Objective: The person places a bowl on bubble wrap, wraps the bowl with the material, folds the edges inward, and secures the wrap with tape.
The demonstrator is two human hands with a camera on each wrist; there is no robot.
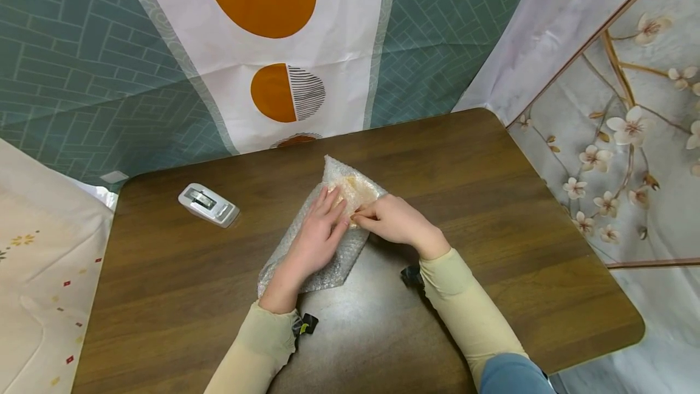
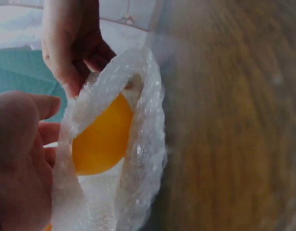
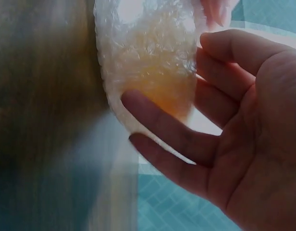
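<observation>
A sheet of bubble wrap (image 1: 347, 254) lies slantwise on the table, its upper part folded over something yellow-orange. Looking into the fold from the left wrist, I see a smooth yellow-orange object (image 2: 102, 139) with a pale part below it; its kind is hidden by the wrap. My left hand (image 1: 317, 236) rests on the folded wrap with its fingers fairly straight. Across from it, my right hand (image 1: 399, 221) pinches the right side of the fold between thumb and fingers. In the right wrist view the fingers (image 3: 162, 125) lie against the wrapped bundle.
A white and grey tape dispenser (image 1: 209, 204) sits on the left part of the wooden table (image 1: 492, 199). Behind the table's far edge hangs a patterned green and white curtain (image 1: 350, 78). A flowered cloth (image 1: 618, 169) hangs along the right side.
</observation>
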